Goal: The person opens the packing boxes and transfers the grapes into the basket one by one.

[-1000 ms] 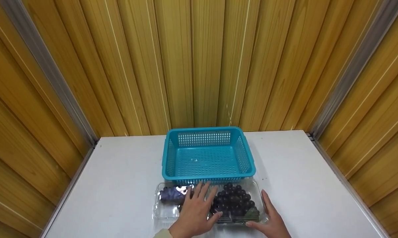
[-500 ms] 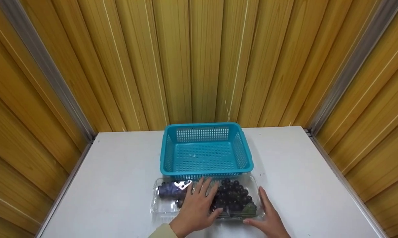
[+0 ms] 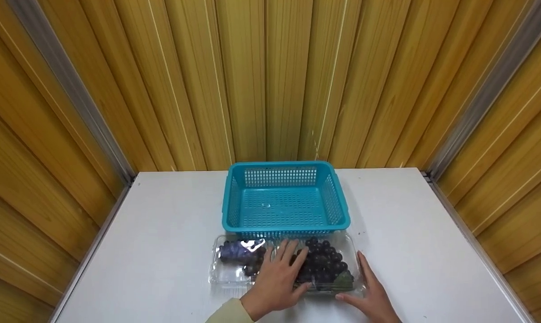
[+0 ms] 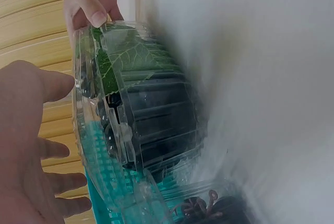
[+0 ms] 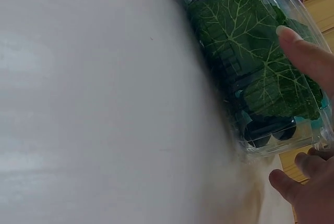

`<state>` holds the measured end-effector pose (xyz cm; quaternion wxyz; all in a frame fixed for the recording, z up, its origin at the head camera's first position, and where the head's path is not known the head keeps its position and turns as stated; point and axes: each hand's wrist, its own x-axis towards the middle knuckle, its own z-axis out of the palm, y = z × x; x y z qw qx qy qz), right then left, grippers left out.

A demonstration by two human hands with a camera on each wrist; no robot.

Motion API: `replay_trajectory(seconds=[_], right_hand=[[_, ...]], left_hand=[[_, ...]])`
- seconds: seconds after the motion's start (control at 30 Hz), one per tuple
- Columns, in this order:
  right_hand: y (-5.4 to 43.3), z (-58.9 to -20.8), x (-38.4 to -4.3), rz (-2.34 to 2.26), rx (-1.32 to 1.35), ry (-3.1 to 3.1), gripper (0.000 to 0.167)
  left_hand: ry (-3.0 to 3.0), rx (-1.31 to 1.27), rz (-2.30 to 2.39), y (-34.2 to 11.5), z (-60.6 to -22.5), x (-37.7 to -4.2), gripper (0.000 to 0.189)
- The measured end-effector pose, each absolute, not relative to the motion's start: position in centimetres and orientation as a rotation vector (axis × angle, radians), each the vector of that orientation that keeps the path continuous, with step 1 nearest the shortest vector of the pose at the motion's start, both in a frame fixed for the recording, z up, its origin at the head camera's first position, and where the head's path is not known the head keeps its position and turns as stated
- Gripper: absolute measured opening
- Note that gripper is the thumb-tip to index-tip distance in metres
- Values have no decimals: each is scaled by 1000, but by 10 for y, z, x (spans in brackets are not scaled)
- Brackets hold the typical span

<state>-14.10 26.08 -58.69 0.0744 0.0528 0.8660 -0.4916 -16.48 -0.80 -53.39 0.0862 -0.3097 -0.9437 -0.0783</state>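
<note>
Two clear plastic boxes of dark grapes stand side by side. The right-hand box (image 3: 322, 264) holds a heap of grapes with a green leaf (image 5: 245, 41) against its front wall. Inside the left-hand box (image 3: 234, 271) are fewer visible grapes, under a shiny purple label (image 3: 236, 252). My left hand (image 3: 277, 278) spreads over the place where the boxes meet, fingers pointing away from me and thumb near the right box's front edge. My right hand (image 3: 371, 291) holds the right box's near right corner, thumb (image 5: 297, 49) on the front and fingers along the end. The left hand hides the boxes' inner edges.
A turquoise perforated basket (image 3: 344, 220) with nothing in it stands right behind the boxes. Both rest on a white table (image 3: 176, 215). Wood-patterned walls (image 3: 288, 89) close off the back and sides.
My left hand has slid slightly right over the boxes, showing more of the left box's grapes. The right hand stays at its corner. The head view has shifted a little.
</note>
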Motion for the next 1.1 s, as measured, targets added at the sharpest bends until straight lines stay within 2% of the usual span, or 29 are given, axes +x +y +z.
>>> replay_trajectory(seconds=[0.57,1.1], right_hand=[[261,-588,-139,-1451,112,2630,127],[259,-591,-140,-1467,135,2620,124]], left_hand=[[-2832,-942,-224,1,-545,-164,79],[-2825,-974,-209,3,-552,-165,91]])
